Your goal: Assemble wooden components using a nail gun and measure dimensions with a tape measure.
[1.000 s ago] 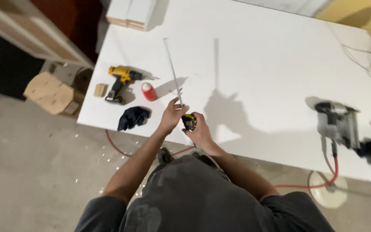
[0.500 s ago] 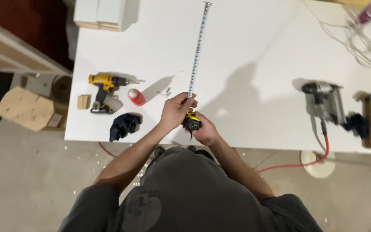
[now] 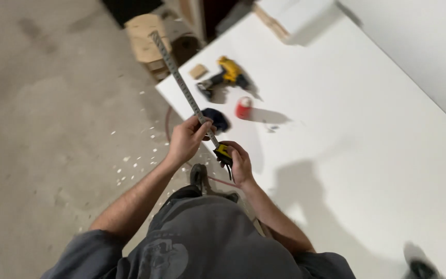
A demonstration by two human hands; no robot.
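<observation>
1. We see the tape measure case only in part; the right hand wraps most of it.
2. The left hand covers a stretch of the tape blade.
3. At the near right edge a blurred power tool is cut off.
4. A white block at the far edge is cropped.

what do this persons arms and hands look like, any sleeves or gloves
Both hands are bare: no gloves, rings or watch show on the left hand or the right hand. The forearms are uncovered too. Grey sleeves of a short-sleeved top end around the elbows, and the same grey top carries a darker round print on the front. Nothing is strapped or wrapped around either wrist.
</observation>
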